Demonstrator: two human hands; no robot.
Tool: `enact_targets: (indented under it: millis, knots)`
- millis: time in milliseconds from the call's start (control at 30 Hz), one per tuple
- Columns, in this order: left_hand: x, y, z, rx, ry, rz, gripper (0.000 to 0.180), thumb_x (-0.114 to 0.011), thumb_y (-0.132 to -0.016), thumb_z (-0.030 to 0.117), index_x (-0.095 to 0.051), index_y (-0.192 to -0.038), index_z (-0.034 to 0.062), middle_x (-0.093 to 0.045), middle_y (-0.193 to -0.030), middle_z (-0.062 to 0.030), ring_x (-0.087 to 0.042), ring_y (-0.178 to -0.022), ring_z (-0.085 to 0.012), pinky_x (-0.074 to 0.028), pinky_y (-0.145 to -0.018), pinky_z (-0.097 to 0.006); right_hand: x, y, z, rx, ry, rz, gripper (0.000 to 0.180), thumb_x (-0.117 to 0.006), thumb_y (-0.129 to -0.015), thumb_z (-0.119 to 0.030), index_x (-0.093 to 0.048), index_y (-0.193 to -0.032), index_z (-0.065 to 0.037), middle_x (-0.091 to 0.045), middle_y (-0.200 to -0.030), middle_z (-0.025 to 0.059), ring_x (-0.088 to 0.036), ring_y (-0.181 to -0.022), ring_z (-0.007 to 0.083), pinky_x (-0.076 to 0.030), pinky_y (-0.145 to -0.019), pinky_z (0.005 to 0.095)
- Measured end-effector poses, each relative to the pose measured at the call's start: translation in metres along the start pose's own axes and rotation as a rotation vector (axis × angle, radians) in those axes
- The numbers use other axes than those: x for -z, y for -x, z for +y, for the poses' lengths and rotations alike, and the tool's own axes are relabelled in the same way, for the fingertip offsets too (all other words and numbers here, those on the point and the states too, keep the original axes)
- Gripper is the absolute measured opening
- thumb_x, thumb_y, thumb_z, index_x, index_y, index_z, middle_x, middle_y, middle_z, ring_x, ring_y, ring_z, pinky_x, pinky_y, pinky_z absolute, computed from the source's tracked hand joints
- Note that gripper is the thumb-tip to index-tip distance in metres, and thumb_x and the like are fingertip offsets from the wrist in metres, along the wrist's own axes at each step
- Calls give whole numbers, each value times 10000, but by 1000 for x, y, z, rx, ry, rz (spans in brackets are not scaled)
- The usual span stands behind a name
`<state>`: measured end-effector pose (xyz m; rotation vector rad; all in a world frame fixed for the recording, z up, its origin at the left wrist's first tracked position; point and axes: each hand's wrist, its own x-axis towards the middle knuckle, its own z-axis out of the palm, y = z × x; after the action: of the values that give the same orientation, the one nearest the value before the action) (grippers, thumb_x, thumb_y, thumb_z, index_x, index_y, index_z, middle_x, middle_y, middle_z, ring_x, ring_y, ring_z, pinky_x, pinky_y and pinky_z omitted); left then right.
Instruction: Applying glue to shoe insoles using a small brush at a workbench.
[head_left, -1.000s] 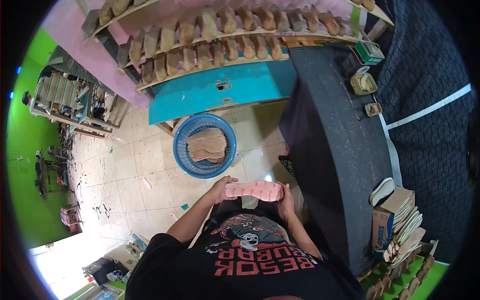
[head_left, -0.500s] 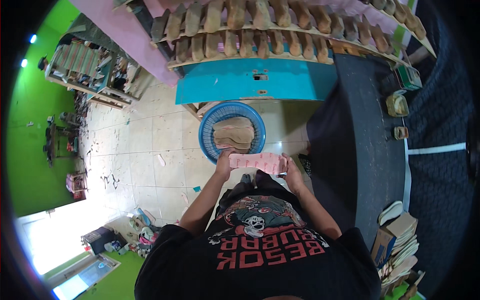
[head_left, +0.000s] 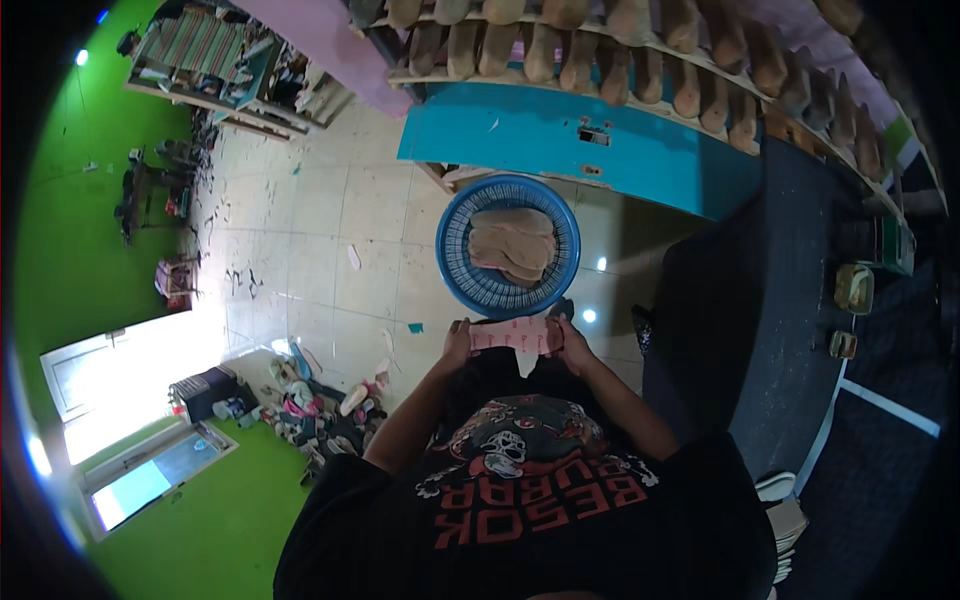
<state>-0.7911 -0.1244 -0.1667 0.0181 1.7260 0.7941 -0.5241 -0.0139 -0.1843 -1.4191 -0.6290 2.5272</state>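
A pink shoe insole [head_left: 515, 336] with red print is stretched sideways between my hands, close in front of my body. My left hand [head_left: 458, 345] is closed on its left end, and my right hand [head_left: 572, 345] grips the right end. Just beyond stands a round blue plastic basket [head_left: 443, 255] on the floor. Several brown insoles [head_left: 512, 243] lie piled inside it. Neither hand touches the basket.
Wooden shoe lasts [head_left: 578, 65] line the shelves above a turquoise panel [head_left: 480, 115]. A black-covered table [head_left: 740, 310] stands at the right, with small jars [head_left: 853, 288] on its far side. Shoes [head_left: 325, 405] are heaped at the lower left, and scraps litter the tiled floor [head_left: 290, 250].
Both hands have drawn the pink insole nearer my body, away from the basket's near rim. It stays held at both ends. The whole view has shifted and turned slightly.
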Motion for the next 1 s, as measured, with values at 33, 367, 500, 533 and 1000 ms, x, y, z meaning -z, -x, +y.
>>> enact_targets:
  millis: [33, 367, 500, 533, 1000]
  knots:
    - [4, -7, -3, 8, 12, 0, 446, -393, -1035, 417, -507, -1290, 69, -600, -1186, -142, -655, -975, -279, -582, -692, -430, -5, -4, -3, -10, 10, 3, 603, -300, -1064, -579, -496, -1397, -115, -635, -1216, 75, -637, -1033, 201, -520, -830, 361]
    - [29, -96, 45, 50, -192, -139, 590, -437, -1010, 457, -418, -1454, 68, -570, -1313, -180, -654, -1036, -310, -602, -700, -410, -33, -78, -37, 99, 19, 270, 617, -408, -1022, -619, -454, -1379, -117, -581, -1179, 80, -587, -1030, 207, -481, -935, 414]
    - [9, -147, 72, -180, -487, -218, 559, -460, -993, 444, -529, -1356, 25, -659, -1137, -199, -683, -875, -279, -544, -619, -378, -16, -122, -28, 168, -72, 535, 621, -421, -1022, -584, -454, -1394, -88, -560, -1310, 113, -557, -1228, 280, -435, -1039, 514]
    - [33, -165, 64, -180, -430, -119, 533, -482, -980, 433, -576, -1295, 13, -682, -1010, -196, -683, -815, -267, -515, -609, -395, -45, -136, -40, 110, -64, 453, 664, -426, -1010, -602, -422, -1439, -95, -519, -1396, 141, -505, -1324, 314, -402, -1082, 557]
    - [-24, -274, 147, -205, -455, -176, 629, -473, -975, 474, -482, -1457, 69, -574, -1374, -250, -570, -1259, -391, -465, -1012, -457, -10, -237, -91, 133, 139, 631, 595, -442, -1000, -584, -438, -1447, -191, -466, -1459, 105, -526, -1282, 333, -503, -969, 534]
